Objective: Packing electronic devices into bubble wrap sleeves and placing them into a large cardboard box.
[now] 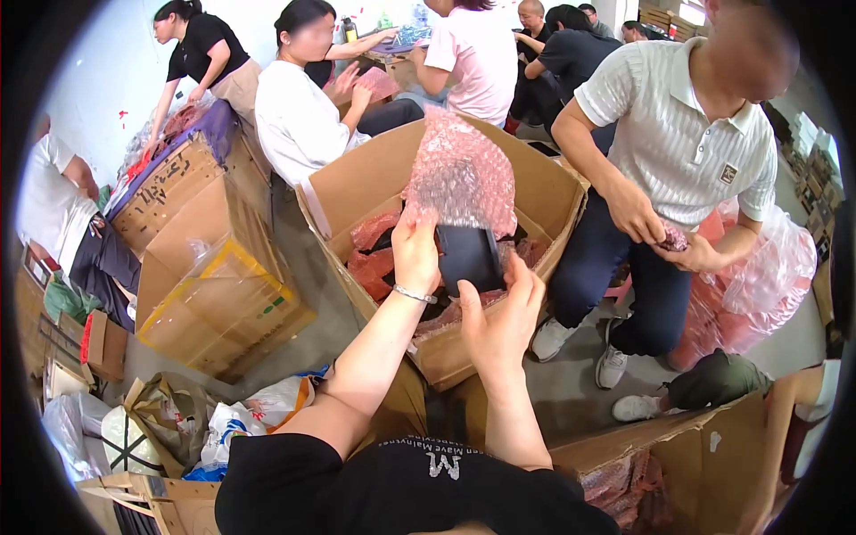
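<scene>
Over the open cardboard box [544, 192], the left hand [415, 254] has its grip pinched on the lower edge of a pink bubble-wrap pouch [462, 174], holding it upright. The right hand [501, 319], grip closed on a flat black case [470, 257], holds it just under the pouch's mouth. More pink-wrapped pieces [373, 234] lie in the box.

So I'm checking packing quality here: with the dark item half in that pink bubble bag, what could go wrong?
The black item sits only partly inside the pink bubble-wrap bag; it may slip out into the open cardboard box below. The left hand pinches just the bag's lower edge, so the thin film could tear. The right hand supports the item from one side only, so it might tilt.
</scene>
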Motion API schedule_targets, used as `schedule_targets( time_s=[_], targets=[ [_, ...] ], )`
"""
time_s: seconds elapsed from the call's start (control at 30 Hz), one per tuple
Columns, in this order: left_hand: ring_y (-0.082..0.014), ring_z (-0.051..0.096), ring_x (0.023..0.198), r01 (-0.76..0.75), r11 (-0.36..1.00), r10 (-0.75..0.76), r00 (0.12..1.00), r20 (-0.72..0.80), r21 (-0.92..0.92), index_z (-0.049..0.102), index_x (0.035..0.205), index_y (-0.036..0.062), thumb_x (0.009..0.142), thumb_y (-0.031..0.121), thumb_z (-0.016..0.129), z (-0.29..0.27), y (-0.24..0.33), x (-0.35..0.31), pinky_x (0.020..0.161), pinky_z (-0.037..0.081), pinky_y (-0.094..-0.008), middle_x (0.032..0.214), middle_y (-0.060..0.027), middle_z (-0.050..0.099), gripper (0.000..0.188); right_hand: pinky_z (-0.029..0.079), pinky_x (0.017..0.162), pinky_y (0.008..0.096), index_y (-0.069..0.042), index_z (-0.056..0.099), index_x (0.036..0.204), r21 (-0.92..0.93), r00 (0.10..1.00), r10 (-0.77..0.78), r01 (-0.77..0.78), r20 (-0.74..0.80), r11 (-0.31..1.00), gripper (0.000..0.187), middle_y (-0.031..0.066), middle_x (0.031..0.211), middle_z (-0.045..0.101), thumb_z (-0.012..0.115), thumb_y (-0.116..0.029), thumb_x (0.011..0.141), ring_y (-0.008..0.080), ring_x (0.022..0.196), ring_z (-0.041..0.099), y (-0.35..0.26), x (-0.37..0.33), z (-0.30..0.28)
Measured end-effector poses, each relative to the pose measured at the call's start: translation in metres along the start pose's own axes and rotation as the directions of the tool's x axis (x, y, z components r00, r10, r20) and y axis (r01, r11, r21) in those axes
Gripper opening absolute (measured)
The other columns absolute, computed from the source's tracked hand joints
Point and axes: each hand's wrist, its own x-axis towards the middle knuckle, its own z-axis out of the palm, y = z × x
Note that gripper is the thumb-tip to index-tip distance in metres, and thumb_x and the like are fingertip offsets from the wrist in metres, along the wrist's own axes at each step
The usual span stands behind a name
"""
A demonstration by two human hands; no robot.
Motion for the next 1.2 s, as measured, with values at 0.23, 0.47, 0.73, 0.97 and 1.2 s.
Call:
schedule_targets(
  time_s=[0.23,0.47,0.73,0.97,1.2],
  targets=[
    [-0.0132,0.050,0.101,-0.082,0.994,0.072,0.989,0.133,0.076,0.047,0.119,-0.0059,0.091,0.008,0.044,-0.010,-0.002,-0.006,0.091,0.037,-0.0261,0.112,-0.0064,0.055,0.031,0.045,0.052,0.0296,-0.001,0.051,0.105,0.274,0.733,0.439,-0.630,0.520,0.727,0.028,0.0063,0.074,0.054,0.053,-0.023,0.089,0.0168,0.054,0.052,0.041,0.010,0.007],
    [-0.0231,0.052,0.112,-0.526,0.685,0.207,0.804,0.558,0.503,0.043,0.124,-0.0041,0.089,0.011,0.044,-0.010,0.015,-0.016,0.093,0.038,-0.0305,0.120,-0.0194,0.053,0.038,0.036,0.040,0.0180,-0.003,0.041,0.116,0.815,0.840,0.497,-0.436,0.217,0.381,0.028,0.0033,0.080,0.058,0.050,-0.010,0.090,0.0052,0.048,0.045,0.030,0.027,0.032],
    [-0.0216,0.044,0.118,-0.554,0.773,0.363,0.787,0.500,0.311,0.031,0.133,-0.0027,0.089,0.006,0.034,0.001,0.012,-0.039,0.096,0.036,-0.0302,0.130,-0.0154,0.042,0.044,0.036,0.034,0.0198,-0.001,0.046,0.104,0.808,0.768,0.635,-0.429,0.089,0.405,0.021,0.0052,0.074,0.057,0.055,-0.009,0.087,0.0065,0.040,0.046,0.018,0.043,0.027],
    [-0.0193,0.021,0.131,0.152,0.976,-0.217,0.746,0.630,0.157,0.006,0.141,0.0032,0.070,0.015,0.067,-0.036,0.022,-0.021,0.108,0.018,-0.0354,0.141,-0.0086,0.025,0.094,0.043,0.057,0.0223,-0.002,0.048,0.087,0.503,0.878,0.295,-0.073,-0.378,0.861,0.022,0.0029,0.070,0.054,0.067,-0.010,0.079,0.0097,0.060,0.050,0.048,0.033,0.032],
    [-0.0133,0.056,0.093,0.239,0.971,-0.224,0.893,0.389,0.011,0.050,0.111,0.0003,0.076,0.006,0.069,-0.001,0.045,-0.002,0.083,0.046,-0.0269,0.103,-0.0046,0.058,0.041,0.043,0.057,0.0230,-0.003,0.049,0.086,0.306,0.890,0.066,0.085,-0.452,0.948,0.028,0.0034,0.071,0.054,0.074,-0.009,0.073,0.0097,0.060,0.049,0.038,0.030,0.023]
  ],
)
